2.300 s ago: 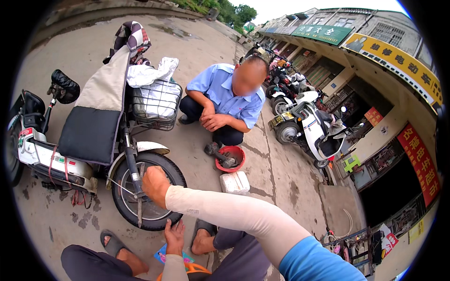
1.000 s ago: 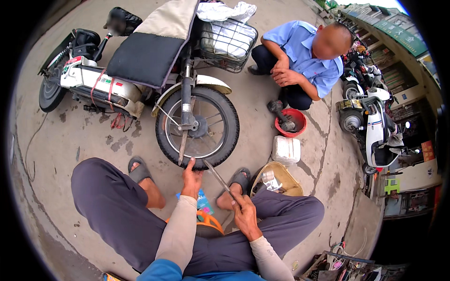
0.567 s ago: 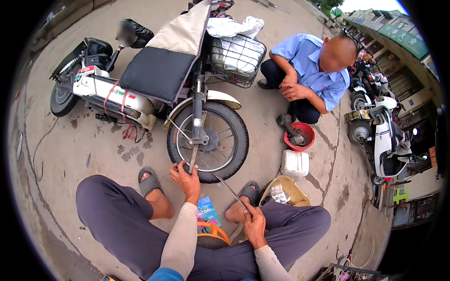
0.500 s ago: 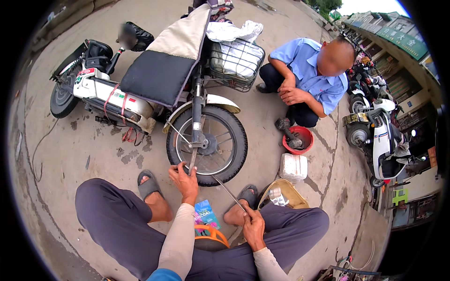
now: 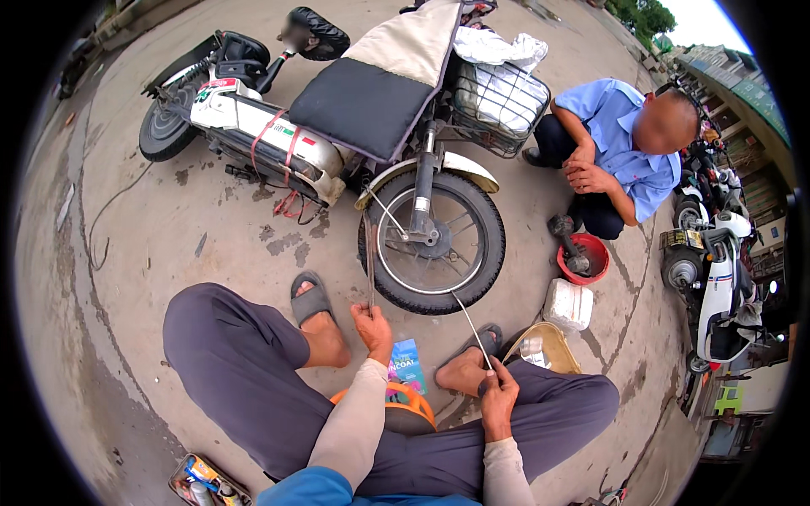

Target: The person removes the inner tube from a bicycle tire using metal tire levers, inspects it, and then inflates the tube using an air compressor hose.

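Observation:
My left hand (image 5: 372, 331) is closed around the lower end of a long flat metal tire lever (image 5: 370, 266). The bar points away from me along the left side of the front wheel's tire (image 5: 491, 253). Its far end reaches near the fender; whether it touches the tire I cannot tell. In my right hand (image 5: 499, 396) is a thin metal rod (image 5: 472, 327), gripped at its dark handle end. The rod's far tip meets the wheel at the edge between tire and rim (image 5: 405, 291). The wheel belongs to a motorbike with a padded black-and-beige apron (image 5: 363, 93).
A person in a blue shirt (image 5: 620, 126) squats right of the wheel. Near them are a red bowl (image 5: 597, 257) with a dark tool, a white jug (image 5: 569, 304) and a yellowish container (image 5: 561, 350). A blue packet (image 5: 407, 358) lies between my feet. A white scooter (image 5: 245, 114) stands at left.
My left hand has drawn its tire lever off the wheel's face to the left side of the tire. The right hand's rod still meets the rim. The whole view has shifted.

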A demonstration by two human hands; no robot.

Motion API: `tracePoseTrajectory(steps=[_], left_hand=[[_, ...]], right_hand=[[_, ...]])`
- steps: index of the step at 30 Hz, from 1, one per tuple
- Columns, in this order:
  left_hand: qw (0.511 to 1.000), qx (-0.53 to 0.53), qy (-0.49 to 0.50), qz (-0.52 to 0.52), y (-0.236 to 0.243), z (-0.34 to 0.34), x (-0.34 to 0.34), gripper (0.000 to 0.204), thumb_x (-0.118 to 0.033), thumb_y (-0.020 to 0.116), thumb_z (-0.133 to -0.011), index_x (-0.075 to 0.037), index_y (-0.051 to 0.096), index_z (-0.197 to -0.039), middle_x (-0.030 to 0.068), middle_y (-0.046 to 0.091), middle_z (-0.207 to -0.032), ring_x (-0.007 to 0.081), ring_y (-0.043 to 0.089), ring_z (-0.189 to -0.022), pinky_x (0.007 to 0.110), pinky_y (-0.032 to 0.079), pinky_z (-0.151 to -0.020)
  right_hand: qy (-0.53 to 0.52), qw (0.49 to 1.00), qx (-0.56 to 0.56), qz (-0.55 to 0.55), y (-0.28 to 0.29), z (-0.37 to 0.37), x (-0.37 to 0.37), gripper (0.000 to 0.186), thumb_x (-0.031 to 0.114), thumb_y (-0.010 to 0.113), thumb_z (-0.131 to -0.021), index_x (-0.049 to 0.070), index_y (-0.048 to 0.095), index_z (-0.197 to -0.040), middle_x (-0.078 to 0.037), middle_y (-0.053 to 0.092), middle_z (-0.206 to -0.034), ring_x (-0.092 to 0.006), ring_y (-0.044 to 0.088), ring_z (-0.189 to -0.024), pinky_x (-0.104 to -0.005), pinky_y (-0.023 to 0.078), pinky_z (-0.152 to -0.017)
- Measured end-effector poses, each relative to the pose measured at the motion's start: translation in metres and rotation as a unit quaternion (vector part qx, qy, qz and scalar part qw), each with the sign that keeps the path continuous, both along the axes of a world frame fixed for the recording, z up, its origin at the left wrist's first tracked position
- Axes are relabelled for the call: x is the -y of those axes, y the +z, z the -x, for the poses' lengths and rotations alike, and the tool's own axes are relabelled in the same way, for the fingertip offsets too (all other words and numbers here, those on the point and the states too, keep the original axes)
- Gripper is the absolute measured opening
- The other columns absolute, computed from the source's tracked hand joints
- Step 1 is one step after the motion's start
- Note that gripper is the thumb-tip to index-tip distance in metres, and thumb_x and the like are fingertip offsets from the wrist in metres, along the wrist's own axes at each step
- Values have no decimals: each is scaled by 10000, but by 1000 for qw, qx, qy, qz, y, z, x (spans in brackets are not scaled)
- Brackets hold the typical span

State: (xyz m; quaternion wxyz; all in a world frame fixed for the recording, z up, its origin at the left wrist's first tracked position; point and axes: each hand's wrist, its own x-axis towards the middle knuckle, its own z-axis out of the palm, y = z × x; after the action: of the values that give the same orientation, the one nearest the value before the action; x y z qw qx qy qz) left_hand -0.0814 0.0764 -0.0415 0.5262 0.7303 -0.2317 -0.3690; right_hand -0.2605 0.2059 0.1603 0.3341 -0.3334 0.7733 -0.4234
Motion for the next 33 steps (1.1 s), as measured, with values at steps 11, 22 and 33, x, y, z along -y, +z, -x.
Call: tracePoseTrajectory(steps=[11, 22, 33], left_hand=[[988, -10, 44, -146, -56, 3, -21, 291, -159, 528, -862, 50, 560, -1062, 253, 622, -920, 386, 591, -840, 426, 456, -818], [987, -143, 71, 13, 9, 11, 12, 619, -344, 693, -878, -45, 406, -1337, 159, 503, -1285, 325, 520, -1177, 439, 384, -1025], [821, -564, -70, -60, 31, 56, 15, 554, -129, 778, -812, -72, 488, -1280, 71, 572, -1241, 276, 556, -1164, 461, 428, -1006]], right_hand=[[-39, 998, 42, 7, 0, -2, 7, 349, 55, 522, -964, -48, 573, -1294, 34, 532, -773, -21, 394, -576, -204, 323, -494], [-11, 1000, 21, 19, -42, 16, -1, 366, 132, 575, -964, -7, 582, -1303, 48, 492, -698, -25, 407, -572, -202, 342, -492], [40, 996, -79, 18, 0, -3, -8, 328, 96, 594, -946, -9, 615, -1255, -74, 630, -1015, -154, 571, -942, -279, 448, -857]])
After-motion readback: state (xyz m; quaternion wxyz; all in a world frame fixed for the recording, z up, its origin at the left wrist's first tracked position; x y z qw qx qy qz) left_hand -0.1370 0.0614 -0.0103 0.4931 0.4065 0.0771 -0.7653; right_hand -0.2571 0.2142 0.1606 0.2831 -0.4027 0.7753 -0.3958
